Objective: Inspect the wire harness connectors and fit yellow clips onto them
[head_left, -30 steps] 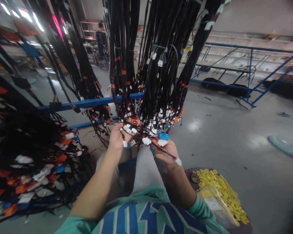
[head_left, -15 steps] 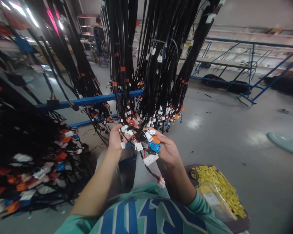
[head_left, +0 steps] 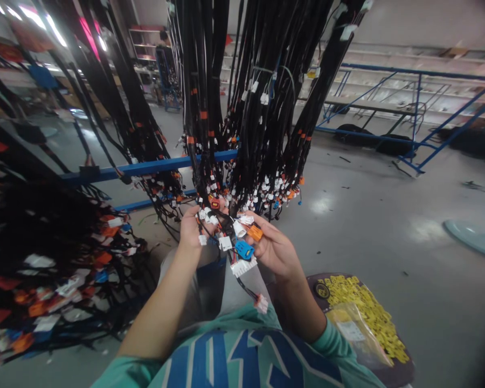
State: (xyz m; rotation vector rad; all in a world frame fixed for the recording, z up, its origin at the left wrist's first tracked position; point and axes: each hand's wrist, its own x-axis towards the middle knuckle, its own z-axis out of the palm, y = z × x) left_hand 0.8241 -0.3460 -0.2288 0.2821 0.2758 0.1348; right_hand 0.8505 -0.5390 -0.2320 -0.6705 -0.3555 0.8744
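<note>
Between my hands lies the end of a wiring harness with many plug connectors. My left hand (head_left: 191, 230) is closed around its wires, with small white connectors (head_left: 207, 216) at the fingers and a red connector (head_left: 214, 203) just beyond. My right hand (head_left: 275, 246) has its fingers curled at an orange connector (head_left: 254, 233), the thumb side near a white connector (head_left: 239, 229). Beside those fingers hangs a blue connector (head_left: 244, 249), above a wide white connector (head_left: 243, 267). A pale pinkish connector (head_left: 261, 303) dangles lowest, over my lap.
Black harness bundles (head_left: 262, 108) hang ahead, more at left (head_left: 20, 215). A blue rail (head_left: 153, 166) crosses behind my hands. At right, a dark stool top (head_left: 396, 372) carries yellow pieces (head_left: 359, 307) and a plastic bag (head_left: 358, 331). A blue frame (head_left: 418, 108) stands farther back; a person (head_left: 164, 40) is distant.
The orange, blue and white connectors have shifted left and slightly down; the orange one shows more fully. The lowest connector has swung left. My left hand has hardly moved.
</note>
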